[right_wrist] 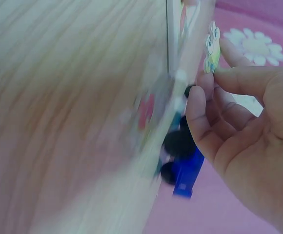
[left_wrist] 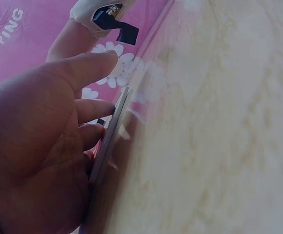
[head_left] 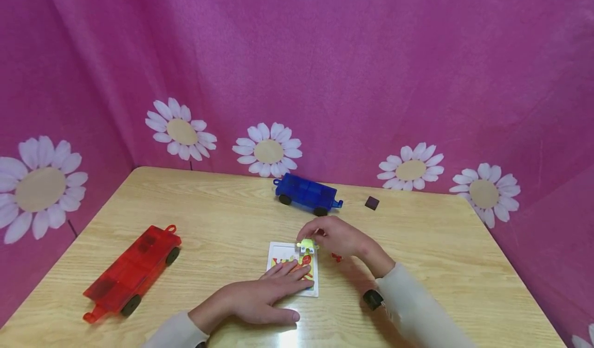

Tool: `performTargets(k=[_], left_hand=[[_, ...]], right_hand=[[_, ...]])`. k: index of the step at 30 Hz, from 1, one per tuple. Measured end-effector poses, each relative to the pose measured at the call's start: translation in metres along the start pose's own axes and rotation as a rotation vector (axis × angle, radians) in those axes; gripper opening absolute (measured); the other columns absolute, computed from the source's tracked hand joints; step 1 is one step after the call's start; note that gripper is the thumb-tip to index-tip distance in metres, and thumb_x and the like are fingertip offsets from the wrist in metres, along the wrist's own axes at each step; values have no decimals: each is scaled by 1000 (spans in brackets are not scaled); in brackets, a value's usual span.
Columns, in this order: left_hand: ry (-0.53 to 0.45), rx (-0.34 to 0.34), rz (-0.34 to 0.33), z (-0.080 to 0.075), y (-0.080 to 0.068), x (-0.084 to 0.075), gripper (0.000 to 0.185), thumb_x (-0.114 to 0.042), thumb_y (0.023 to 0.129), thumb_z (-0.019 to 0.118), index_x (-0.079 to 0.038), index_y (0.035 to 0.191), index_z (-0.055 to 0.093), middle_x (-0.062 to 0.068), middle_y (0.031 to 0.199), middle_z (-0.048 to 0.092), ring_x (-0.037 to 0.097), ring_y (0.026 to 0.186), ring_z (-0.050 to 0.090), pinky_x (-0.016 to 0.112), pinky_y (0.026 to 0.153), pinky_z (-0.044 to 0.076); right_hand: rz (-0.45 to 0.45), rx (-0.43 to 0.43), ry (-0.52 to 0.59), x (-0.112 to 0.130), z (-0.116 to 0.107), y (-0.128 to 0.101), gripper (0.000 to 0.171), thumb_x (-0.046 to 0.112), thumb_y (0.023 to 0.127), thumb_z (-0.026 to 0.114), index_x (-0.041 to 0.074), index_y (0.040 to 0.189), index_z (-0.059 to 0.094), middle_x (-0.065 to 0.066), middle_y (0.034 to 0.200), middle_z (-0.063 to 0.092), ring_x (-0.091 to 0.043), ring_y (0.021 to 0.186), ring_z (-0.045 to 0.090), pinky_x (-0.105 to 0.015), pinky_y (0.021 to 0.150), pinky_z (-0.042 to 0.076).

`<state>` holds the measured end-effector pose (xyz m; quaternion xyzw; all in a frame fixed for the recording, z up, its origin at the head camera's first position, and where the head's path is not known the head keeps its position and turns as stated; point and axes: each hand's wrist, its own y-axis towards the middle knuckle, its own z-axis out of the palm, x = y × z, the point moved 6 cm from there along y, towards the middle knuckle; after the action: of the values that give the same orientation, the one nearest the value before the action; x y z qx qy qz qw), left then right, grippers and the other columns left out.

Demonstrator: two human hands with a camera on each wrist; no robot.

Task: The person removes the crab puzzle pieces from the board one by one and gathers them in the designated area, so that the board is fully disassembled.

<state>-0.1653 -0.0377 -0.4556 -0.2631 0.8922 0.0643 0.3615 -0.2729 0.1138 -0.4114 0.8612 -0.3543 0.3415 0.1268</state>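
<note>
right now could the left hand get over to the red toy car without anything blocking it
Probably yes. The left hand lies flat on the picture card, and the red toy car sits to its left with only bare table between them. It would have to lift off the card first.

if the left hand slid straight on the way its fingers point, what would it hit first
Probably the yellow-green piece pinched by the right hand, just past the left hand fingertips at the card far edge; depth is unclear.
</note>
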Motion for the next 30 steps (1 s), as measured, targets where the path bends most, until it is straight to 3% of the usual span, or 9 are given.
performTargets(k=[12,22,30], left_hand=[[15,-8,-4,0,0,0,67,-51,105,51,-18,162,37,2,171,17,32,156,2,55,123,4],[3,-7,-2,0,-1,1,67,-51,105,51,-18,162,37,1,171,16,31,156,1,55,123,4],[3,-12,4,-1,-1,0,66,-50,105,52,-17,161,37,2,171,16,31,156,1,54,123,4]], right_hand=[[22,-84,-59,-40,-34,-46,35,-12,98,54,11,108,79,1,109,73,-19,95,60,-34,84,53],[95,-52,-40,-66,-54,-76,36,-13,98,56,13,107,80,1,109,74,-21,95,62,-34,82,52],[130,-16,39,-75,-54,-86,40,-16,97,51,11,108,79,-1,110,74,-23,99,63,-33,87,54]])
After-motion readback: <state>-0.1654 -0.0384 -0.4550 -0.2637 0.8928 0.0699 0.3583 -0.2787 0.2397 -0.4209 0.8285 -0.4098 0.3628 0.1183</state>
